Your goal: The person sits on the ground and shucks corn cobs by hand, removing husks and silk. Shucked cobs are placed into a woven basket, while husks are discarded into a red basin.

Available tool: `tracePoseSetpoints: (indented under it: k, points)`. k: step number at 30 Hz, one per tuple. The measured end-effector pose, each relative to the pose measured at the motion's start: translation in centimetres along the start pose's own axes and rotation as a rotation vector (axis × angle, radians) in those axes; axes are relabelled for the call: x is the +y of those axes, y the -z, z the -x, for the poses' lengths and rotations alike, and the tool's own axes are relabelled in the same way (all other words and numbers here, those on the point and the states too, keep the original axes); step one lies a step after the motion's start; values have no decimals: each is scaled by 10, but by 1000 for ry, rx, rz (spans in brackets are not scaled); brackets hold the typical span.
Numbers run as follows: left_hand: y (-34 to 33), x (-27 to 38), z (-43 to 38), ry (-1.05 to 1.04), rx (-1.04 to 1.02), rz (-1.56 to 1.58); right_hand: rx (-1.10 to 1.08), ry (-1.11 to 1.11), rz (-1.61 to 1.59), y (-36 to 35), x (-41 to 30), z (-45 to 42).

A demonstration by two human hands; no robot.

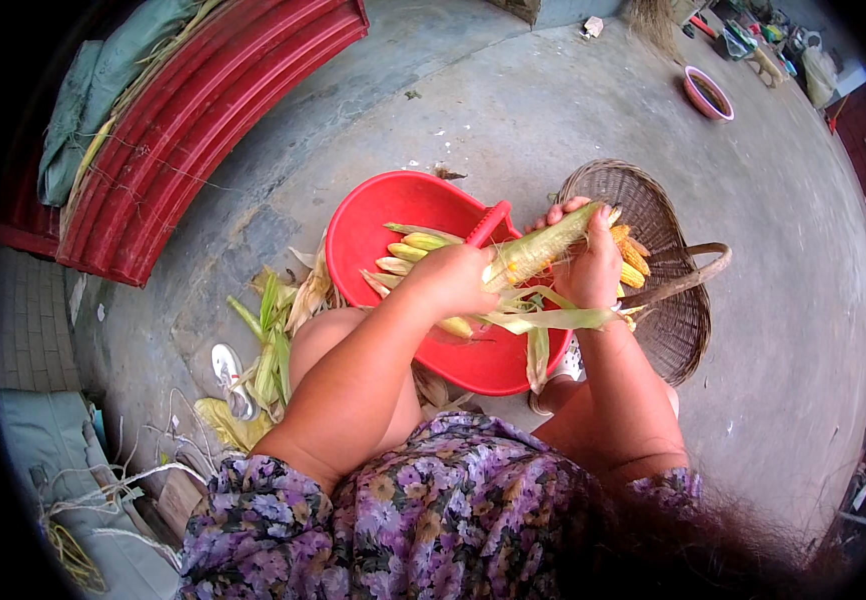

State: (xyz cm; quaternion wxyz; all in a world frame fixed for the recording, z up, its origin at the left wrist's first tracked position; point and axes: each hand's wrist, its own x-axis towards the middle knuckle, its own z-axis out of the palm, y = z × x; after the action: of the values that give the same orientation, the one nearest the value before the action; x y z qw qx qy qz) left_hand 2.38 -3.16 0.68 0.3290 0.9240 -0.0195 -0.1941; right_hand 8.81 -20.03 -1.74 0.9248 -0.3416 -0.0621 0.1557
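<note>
A partly husked ear of corn [541, 251] spans both hands above a red plastic basket [380, 199]. My left hand [451, 281] is closed around its lower end, while my right hand [594, 259] grips it near the tip, thumb on top. Yellow kernels show where the husk is peeled back, and loose husk strips [553, 321] hang below the ear. Several ears still in pale green husks [414, 247] lie in the red basket. Beside my right hand, bare yellow ears [634, 262] rest in a wicker basket [677, 322] with a curved wooden handle [692, 277].
Discarded husks [274, 330] pile up on the concrete floor by my left knee, near a white shoe [232, 375]. Red corrugated metal sheets [215, 112] stand at upper left. A pink basin [708, 94] sits at upper right. Tangled cords [125, 484] lie at lower left.
</note>
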Motion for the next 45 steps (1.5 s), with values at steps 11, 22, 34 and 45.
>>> tracePoseSetpoints:
  k: [11,22,34,45]
  points:
    - [-8,1,1,-27,24,-45,96,-133,-41,-8,-13,-2]
    - [-8,-23,-4,-196,90,-65,-24,-481,-60,10,-38,0]
    - [-4,-23,-5,-265,57,-12,159,-93,1117,47,10,-17]
    - [-23,-11,-7,-523,207,-40,205,-119,1097,69,60,-34]
